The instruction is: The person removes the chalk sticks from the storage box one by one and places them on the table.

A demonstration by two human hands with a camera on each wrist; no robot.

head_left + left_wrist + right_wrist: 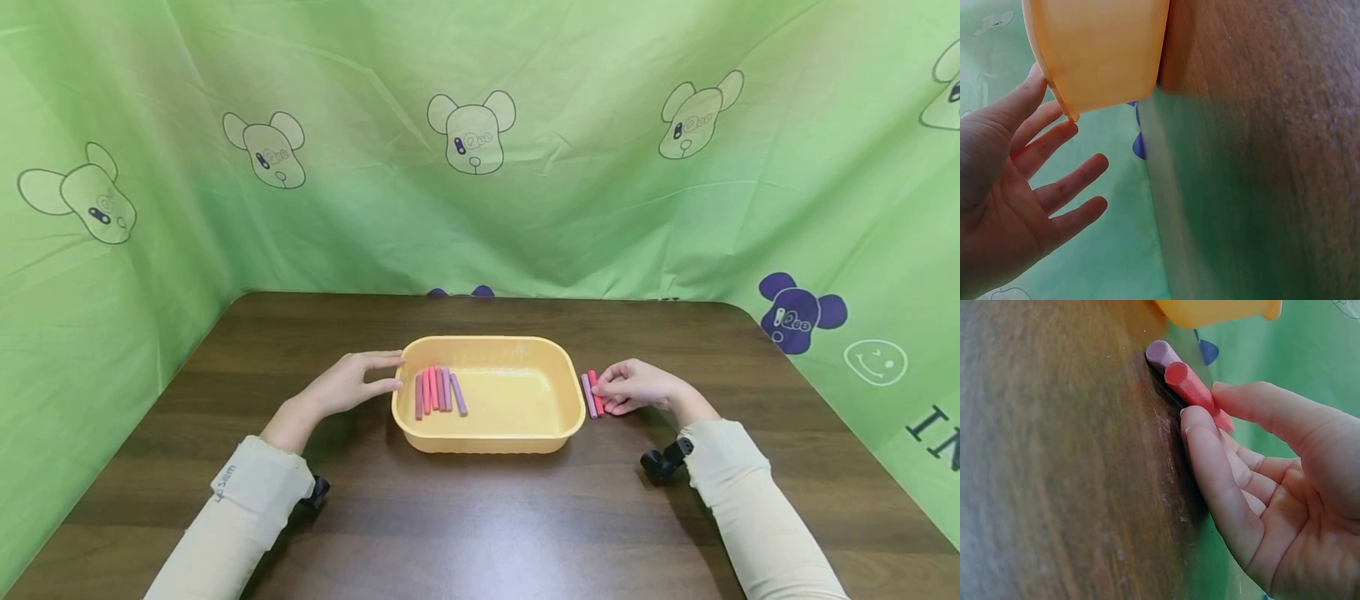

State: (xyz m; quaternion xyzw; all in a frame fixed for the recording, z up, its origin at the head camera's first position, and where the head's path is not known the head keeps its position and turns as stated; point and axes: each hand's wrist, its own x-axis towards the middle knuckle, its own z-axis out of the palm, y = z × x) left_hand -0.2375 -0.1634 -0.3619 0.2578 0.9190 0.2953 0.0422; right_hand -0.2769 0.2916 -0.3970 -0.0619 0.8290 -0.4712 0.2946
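Observation:
A yellow plastic tub stands on the table, several pink and purple chalk sticks lying side by side at its left end. My left hand touches the tub's left rim with fairly straight fingers, spread apart; its thumb and fingertips meet the rim in the left wrist view. Right of the tub, my right hand pinches a red chalk stick between thumb and finger. Beside that stick lies a purple chalk stick, close along its tub side.
The brown wooden table runs back to a green curtain printed with bear heads. A black wrist camera sits under the right cuff, and another wrist camera shows at the left sleeve.

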